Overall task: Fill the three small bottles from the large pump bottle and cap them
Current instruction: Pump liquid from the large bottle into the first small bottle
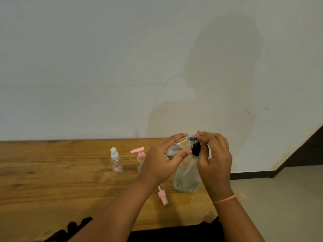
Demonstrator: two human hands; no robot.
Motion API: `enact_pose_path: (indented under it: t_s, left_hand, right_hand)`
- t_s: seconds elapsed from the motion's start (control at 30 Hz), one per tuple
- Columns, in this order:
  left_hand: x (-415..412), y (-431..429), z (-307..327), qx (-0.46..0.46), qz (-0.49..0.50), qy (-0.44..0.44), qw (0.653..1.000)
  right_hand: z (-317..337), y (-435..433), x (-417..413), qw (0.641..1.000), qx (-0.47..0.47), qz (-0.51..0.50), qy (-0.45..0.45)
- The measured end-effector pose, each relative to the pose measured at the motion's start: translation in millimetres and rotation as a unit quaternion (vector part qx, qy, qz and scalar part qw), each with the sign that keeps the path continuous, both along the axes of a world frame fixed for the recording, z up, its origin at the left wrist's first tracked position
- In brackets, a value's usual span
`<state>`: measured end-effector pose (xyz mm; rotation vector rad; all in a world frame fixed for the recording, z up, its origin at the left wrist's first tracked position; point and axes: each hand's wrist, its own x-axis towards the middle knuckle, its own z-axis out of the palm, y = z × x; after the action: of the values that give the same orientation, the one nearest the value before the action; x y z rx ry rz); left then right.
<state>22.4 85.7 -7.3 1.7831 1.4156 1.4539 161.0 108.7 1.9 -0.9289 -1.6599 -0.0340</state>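
A plain, domestic-looking room; wooden bench [52, 172] under the right hand [215, 159]; stained white wall [104, 67] beyond it; pale floor [288, 198], dark skirting [250, 175] to its right.

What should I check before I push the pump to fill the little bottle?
1. Small bottle held firmly: ok, the left hand grips it, tipped sideways.
2. Its mouth lined up with the nozzle: cannot tell, fingers hide it.
3. Right hand on the pump head: ok, fingers pinch it.
4. Large pump bottle standing on the table: ok.
5. Loose pink cap close by: ok, lying beside the large bottle.
6. Spray bottle and pink-pump bottle filled: cannot tell.
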Motion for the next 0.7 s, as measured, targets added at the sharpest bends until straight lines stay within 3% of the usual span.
enact_pose_path:
  t_s: [0.33,0.57,0.7]
  left_hand:
    - [-1,1,-3,-0.050,-0.017,-0.002,0.999]
    - [2,-2,1,-0.005,0.006,0.005,1.000]
    - [-1,0,2,-0.032,-0.004,0.010,0.999]
  right_hand:
    - [-14,8,4,1.000,-0.012,0.019,-0.013]
    - [-1,2,1,1.000,-0.009,0.015,0.010]
    - [-10,6,1,1.000,-0.018,0.014,0.009]
